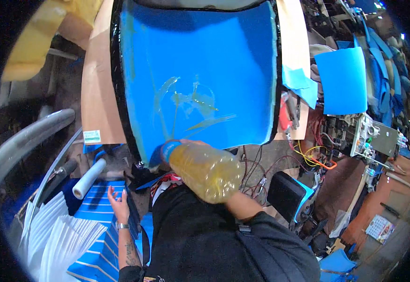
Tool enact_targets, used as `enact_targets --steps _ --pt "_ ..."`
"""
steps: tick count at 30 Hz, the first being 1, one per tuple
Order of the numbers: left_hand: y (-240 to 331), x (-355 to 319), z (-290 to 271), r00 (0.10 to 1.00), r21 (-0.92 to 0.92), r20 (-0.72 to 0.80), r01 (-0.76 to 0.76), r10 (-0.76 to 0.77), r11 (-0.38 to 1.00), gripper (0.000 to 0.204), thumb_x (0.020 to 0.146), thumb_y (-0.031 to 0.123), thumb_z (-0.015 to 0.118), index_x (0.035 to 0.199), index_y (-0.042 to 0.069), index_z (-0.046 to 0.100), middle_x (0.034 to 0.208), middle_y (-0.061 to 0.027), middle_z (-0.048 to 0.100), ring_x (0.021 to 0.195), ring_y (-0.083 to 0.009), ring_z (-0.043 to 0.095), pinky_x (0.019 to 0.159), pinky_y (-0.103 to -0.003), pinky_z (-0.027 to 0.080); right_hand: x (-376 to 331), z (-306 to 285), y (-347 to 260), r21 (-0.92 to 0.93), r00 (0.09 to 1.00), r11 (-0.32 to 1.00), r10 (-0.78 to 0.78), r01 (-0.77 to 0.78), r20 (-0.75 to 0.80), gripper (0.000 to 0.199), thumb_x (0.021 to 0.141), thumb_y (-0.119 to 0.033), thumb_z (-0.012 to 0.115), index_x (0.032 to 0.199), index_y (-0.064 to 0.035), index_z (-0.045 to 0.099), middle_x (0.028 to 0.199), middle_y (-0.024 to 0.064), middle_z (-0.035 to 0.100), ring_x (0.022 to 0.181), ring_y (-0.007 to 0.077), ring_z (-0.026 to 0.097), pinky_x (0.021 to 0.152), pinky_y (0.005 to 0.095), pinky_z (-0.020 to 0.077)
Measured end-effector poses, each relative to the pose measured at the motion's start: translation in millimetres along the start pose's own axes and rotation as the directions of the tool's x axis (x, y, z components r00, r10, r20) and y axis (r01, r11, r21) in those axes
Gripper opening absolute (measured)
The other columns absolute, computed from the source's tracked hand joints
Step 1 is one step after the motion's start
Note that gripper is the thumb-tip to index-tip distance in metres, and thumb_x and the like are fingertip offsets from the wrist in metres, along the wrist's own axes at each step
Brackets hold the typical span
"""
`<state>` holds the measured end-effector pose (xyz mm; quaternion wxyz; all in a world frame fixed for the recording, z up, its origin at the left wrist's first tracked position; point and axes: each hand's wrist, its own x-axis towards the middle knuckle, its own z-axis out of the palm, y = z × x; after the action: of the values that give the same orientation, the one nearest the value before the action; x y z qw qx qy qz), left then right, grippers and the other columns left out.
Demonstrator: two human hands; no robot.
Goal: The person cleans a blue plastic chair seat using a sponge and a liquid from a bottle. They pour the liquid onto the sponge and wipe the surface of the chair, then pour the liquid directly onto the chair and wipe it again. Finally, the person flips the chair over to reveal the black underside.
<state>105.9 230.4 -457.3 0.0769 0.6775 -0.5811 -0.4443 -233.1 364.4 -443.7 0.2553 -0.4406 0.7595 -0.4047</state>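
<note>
My right hand (194, 142) is wrapped around a large clear plastic bottle (207, 171) of yellowish liquid. The bottle is tilted with its neck toward the blue foam sheet (205, 51), and it hides most of the fingers. Glossy streaks and a puddle of yellowish liquid (200, 99) lie on the sheet's near half. Black edging runs along the sheet's sides. My left hand (119, 204) hangs low at the left, away from the sheet, its fingers spread and holding nothing.
A light wooden board (99, 94) lies under the sheet. To the right are a smaller blue sheet (341, 80), a black-and-blue box-like object (285, 195) and tangled cables (310, 157). A pale roll (88, 178) and white pleated sheets (66, 239) stand at the lower left.
</note>
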Motion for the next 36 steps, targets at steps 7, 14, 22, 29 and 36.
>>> enact_targets --steps 7,14,22,29,36 --pt "-6 6 19 0.999 -0.042 0.007 0.048 -0.047 0.998 0.064 0.082 0.018 0.066 0.135 0.01 0.032 0.13 -0.0122 0.041 0.108 -0.0252 0.046 0.088 -0.039 0.04 99 -220 33 -0.284 0.973 0.954 -0.149 0.094 -0.179 0.045 0.076 -0.026 0.066 0.114 -0.0049 0.054 0.106 0.0129 0.06 0.096 0.0277 0.059 0.082 0.0382 0.0476" --pt "-3 -18 6 0.993 0.024 -0.094 0.072 -0.07 0.997 0.064 0.081 0.02 0.066 0.135 0.011 0.032 0.13 -0.0119 0.041 0.109 -0.0258 0.046 0.087 -0.04 0.04 312 -235 30 -0.524 0.83 0.819 -0.45 0.236 -0.33 0.066 0.061 -0.026 0.081 0.113 -0.0049 0.047 0.098 0.0189 0.062 0.089 0.0343 0.061 0.075 0.0402 0.05" --pt "-46 -39 34 0.975 -0.136 -0.111 0.177 -0.193 0.975 0.066 0.081 0.022 0.067 0.135 0.008 0.032 0.13 -0.0142 0.039 0.108 -0.0279 0.044 0.088 -0.041 0.041 154 -236 19 -0.589 0.962 0.771 -0.272 0.24 0.036 0.063 0.06 -0.025 0.08 0.113 -0.0033 0.052 0.105 0.0179 0.06 0.094 0.0335 0.06 0.08 0.0413 0.0486" --pt "-29 -21 48 0.983 -0.062 -0.042 0.174 -0.177 0.983 0.067 0.08 0.023 0.067 0.135 0.008 0.031 0.129 -0.0152 0.039 0.107 -0.0285 0.045 0.087 -0.041 0.042 154 -212 37 -0.271 0.948 0.913 -0.261 0.304 0.182 0.065 0.06 -0.027 0.078 0.114 -0.0018 0.054 0.102 0.0185 0.062 0.092 0.0332 0.062 0.079 0.0382 0.0501" --pt "-25 -49 24 0.968 -0.234 -0.194 0.114 -0.161 0.966 0.065 0.081 0.01 0.066 0.134 0.003 0.029 0.129 -0.0161 0.036 0.103 -0.0228 0.045 0.084 -0.033 0.046 383 -187 19 -0.02 0.748 0.991 -0.115 0.135 -0.654 0.059 0.064 -0.022 0.081 0.11 -0.003 0.049 0.099 0.0142 0.064 0.088 0.0233 0.063 0.077 0.0369 0.05"
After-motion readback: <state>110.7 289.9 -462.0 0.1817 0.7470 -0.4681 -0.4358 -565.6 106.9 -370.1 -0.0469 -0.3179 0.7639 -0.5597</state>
